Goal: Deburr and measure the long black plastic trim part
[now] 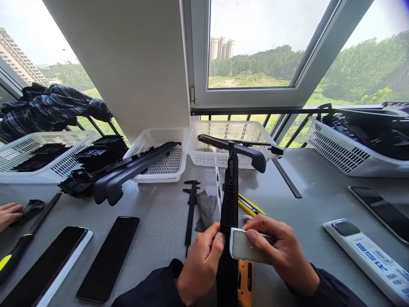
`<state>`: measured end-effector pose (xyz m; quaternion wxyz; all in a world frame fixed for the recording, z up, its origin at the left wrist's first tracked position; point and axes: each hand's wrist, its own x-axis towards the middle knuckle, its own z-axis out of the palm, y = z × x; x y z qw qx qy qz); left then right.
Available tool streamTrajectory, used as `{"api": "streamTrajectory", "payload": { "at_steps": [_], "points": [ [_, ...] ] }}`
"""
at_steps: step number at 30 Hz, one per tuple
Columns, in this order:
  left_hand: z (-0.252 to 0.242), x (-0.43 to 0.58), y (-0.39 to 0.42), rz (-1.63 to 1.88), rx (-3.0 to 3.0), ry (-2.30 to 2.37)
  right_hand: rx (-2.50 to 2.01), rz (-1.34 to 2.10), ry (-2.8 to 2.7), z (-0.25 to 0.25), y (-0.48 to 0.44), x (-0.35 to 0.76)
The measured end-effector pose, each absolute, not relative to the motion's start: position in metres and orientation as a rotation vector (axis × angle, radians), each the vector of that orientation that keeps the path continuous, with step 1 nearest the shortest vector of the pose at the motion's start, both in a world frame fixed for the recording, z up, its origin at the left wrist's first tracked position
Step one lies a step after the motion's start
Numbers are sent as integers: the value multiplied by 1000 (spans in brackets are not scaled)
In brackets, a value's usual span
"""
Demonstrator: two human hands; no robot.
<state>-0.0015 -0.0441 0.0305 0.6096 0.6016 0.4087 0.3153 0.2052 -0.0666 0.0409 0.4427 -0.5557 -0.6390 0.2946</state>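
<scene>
My left hand (204, 260) is closed around a long black plastic strip (228, 204) with a ribbed inner channel, which points away from me. In my right hand (281, 249) a flat grey block with a white edge (247, 246) is pinched between thumb and fingers. That block's white end meets the strip's right side, just past my left thumb. Below the strip lies a yellow-orange tool (245, 283), partly hidden. A yellow utility knife (251, 205) is beside the strip. To its left are a grey cloth (205, 209) and a black caliper (191, 213).
White baskets (159, 177) line the back, some holding black parts. Black plastic handles (111, 189) stick out toward me. Phones (108, 258) lie left; a white remote-like device (367, 256) lies right. Another person's hand (9, 214) rests near a file with a black-yellow handle (19, 251).
</scene>
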Motion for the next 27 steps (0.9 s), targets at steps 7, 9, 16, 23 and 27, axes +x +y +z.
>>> {"api": "streamTrajectory", "payload": {
  "at_steps": [7, 9, 16, 23, 27],
  "points": [
    [27, -2, -38, 836, 1195, 933, -1384, 798, -1622, 36, -70, 199],
    [27, -3, -39, 810, 1258, 911, -1418, 775, -1566, 36, -69, 201],
    [28, -1, -42, 761, 1272, 931, -1394, 829, -1595, 41, -69, 199],
    [31, -2, -40, 810, 1237, 902, -1453, 787, -1464, 37, -69, 202],
    [29, -2, -40, 802, 1214, 916, -1358, 859, -1686, 38, -72, 197]
  ]
}}
